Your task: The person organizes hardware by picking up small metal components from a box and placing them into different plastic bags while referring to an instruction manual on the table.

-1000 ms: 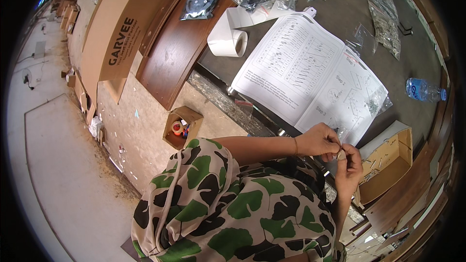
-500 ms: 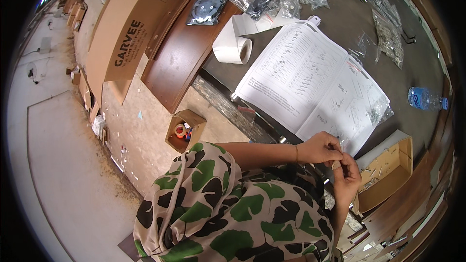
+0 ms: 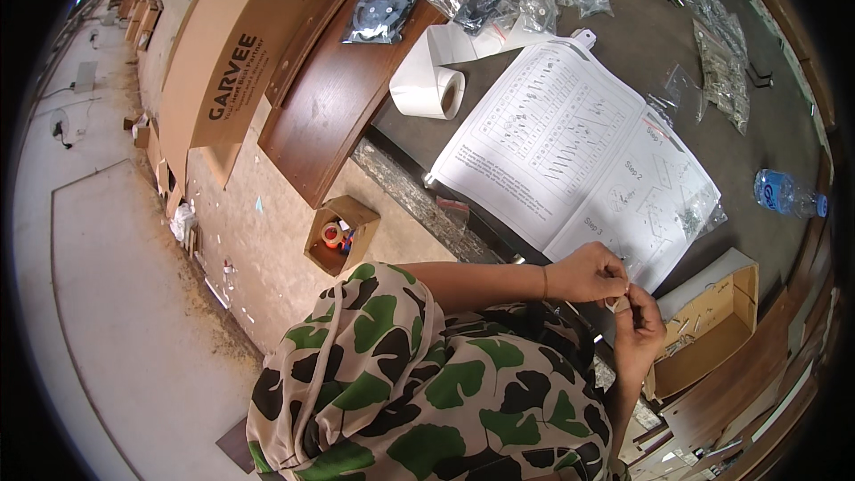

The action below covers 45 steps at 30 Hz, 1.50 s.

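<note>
My left hand (image 3: 588, 273) and my right hand (image 3: 639, 328) meet at the near edge of the table, fingertips nearly touching. Both are closed in a pinch. Between them is a small pale scrap (image 3: 614, 304), too small to name and partly hidden by the fingers; it seems to sit in the right hand's fingers. What the left fingertips pinch is hidden. Just beyond the hands lies an open instruction sheet (image 3: 552, 138) with printed drawings. A clear plastic bag (image 3: 704, 214) rests on its right side. Beside the right hand stands an open cardboard box (image 3: 690, 365) with small metal pieces in it.
A label roll (image 3: 441, 93) and several bags of hardware (image 3: 539, 4) lie at the back of the dark table. On the right lies a water bottle (image 3: 788, 193). A large carton (image 3: 218, 80) stands left; a small box (image 3: 343, 214) with tape rolls is below the table edge.
My hands stay together in nearly the same pinch, with the right hand slightly shifted. The view has moved a little, so the things on the table's right appear slightly farther right.
</note>
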Tool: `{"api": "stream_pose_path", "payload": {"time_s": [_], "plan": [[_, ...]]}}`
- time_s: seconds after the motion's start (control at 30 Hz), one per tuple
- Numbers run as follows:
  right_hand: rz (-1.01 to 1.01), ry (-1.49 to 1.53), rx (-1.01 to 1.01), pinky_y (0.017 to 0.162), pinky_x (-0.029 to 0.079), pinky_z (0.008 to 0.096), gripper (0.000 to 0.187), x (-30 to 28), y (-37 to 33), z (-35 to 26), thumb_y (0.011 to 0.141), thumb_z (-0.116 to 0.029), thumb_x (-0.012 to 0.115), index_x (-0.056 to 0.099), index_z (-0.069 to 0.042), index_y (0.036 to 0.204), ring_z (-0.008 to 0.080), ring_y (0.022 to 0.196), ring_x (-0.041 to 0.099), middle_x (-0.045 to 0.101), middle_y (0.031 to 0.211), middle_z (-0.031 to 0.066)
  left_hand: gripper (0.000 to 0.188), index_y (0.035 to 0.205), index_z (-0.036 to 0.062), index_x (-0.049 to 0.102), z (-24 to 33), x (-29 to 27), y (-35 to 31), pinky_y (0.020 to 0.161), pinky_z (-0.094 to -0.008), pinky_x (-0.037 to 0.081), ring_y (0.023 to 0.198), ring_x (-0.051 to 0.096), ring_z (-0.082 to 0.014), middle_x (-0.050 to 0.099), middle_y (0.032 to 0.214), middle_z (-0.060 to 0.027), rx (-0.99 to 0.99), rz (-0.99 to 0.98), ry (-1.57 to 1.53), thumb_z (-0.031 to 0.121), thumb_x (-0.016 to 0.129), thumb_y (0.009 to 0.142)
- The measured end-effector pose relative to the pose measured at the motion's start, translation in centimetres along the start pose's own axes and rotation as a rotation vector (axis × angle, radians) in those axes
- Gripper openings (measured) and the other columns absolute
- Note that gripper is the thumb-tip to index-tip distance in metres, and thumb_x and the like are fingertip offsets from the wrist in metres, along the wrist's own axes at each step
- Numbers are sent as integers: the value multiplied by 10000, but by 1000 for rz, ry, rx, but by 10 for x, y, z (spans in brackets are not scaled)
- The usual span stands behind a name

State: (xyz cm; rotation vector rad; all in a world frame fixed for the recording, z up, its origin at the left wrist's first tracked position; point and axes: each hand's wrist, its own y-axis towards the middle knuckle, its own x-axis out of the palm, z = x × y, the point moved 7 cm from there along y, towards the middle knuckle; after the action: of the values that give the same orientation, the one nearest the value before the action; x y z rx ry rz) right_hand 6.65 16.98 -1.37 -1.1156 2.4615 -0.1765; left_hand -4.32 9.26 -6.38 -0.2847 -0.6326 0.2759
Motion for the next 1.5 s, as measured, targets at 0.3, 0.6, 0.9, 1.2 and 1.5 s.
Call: {"api": "stream_pose_path", "payload": {"time_s": [0.3, 0.6, 0.9, 1.2, 1.5], "plan": [[16, -140, -24, 740, 473, 255, 178, -1, 3, -4, 843, -24, 641, 634, 26, 1013, 128, 784, 596, 657, 874, 77, 146, 857, -29, 661, 9, -3, 2, 575, -224, 464, 635, 597, -89, 644, 704, -61, 93, 16, 209, 107, 637, 811], [-1, -193, -8, 688, 475, 272, 133, -8, 4, 8, 865, -46, 593, 632, 24, 971, 140, 744, 590, 654, 829, 103, 153, 826, -16, 644, 18, -1, 1, 582, -242, 470, 638, 593, -94, 619, 689, -76, 291, 78, 386, 128, 684, 793], [29, -302, -101, 678, 472, 279, 124, -2, 9, -15, 903, -104, 602, 618, 9, 951, 146, 724, 574, 641, 807, 107, 239, 807, -23, 613, 29, 0, 1, 529, -264, 440, 567, 547, -106, 582, 621, -92, 237, 115, 392, 200, 695, 824], [43, -201, -64, 600, 440, 285, 85, -4, 7, -5, 889, -82, 602, 575, -2, 876, 148, 653, 522, 584, 779, 86, 149, 834, 10, 578, 25, 3, 3, 539, -336, 443, 586, 572, -273, 575, 706, -123, 423, 102, 534, 147, 639, 834], [94, -515, -191, 598, 471, 331, 96, -14, 8, -21, 826, -32, 605, 562, -12, 909, 243, 652, 566, 572, 794, 118, 103, 755, 60, 543, 33, 11, -7, 563, -408, 471, 638, 595, -338, 591, 723, -109, 472, 146, 782, 131, 617, 763]]}}
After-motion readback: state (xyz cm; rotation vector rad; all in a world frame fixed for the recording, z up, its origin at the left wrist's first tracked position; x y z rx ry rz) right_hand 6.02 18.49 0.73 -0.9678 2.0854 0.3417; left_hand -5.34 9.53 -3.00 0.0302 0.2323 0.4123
